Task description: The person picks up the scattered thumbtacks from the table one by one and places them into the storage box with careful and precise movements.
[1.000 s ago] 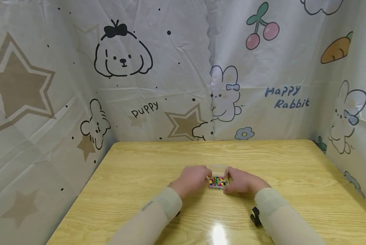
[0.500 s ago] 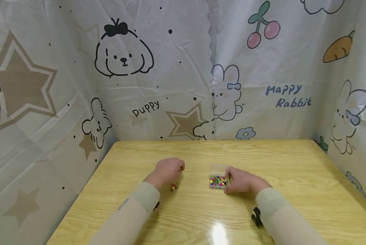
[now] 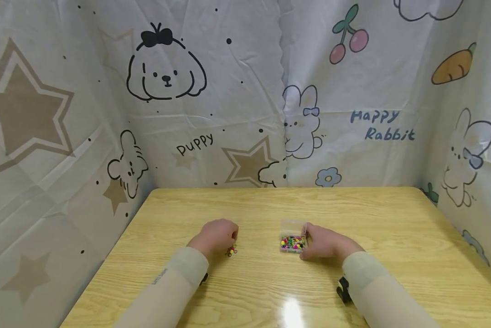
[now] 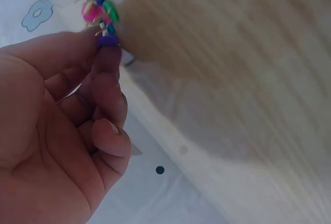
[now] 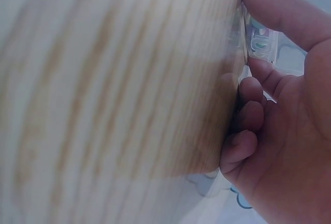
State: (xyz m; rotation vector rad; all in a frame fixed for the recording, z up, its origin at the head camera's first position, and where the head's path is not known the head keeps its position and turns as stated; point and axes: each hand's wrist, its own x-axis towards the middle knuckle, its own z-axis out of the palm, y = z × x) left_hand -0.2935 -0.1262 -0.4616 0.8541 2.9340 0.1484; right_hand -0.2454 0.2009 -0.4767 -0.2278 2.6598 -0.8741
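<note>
In the head view, a small clear plastic box (image 3: 293, 249) of brightly coloured thumbtacks (image 3: 293, 242) stands mid-table, its clear lid (image 3: 293, 226) raised. My right hand (image 3: 325, 241) grips the box's right side, thumb in front and fingers behind; the right wrist view shows the box's wall (image 5: 262, 45) between thumb and fingers. My left hand (image 3: 215, 237) is lowered over a small loose pile of thumbtacks (image 3: 230, 250) left of the box, partly covering it. Up close in the left wrist view, thumb and forefinger tips pinch a purple thumbtack (image 4: 108, 40) at the near edge of the pile.
The wooden table (image 3: 352, 209) stretches around both hands, with its back edge against a printed curtain (image 3: 245, 91). More curtain hangs at the left and right. Light glares off the tabletop (image 3: 292, 312) near the front.
My left hand has left the box, moved leftward and come down at the loose pile of thumbtacks. The right hand still holds the box in the same place.
</note>
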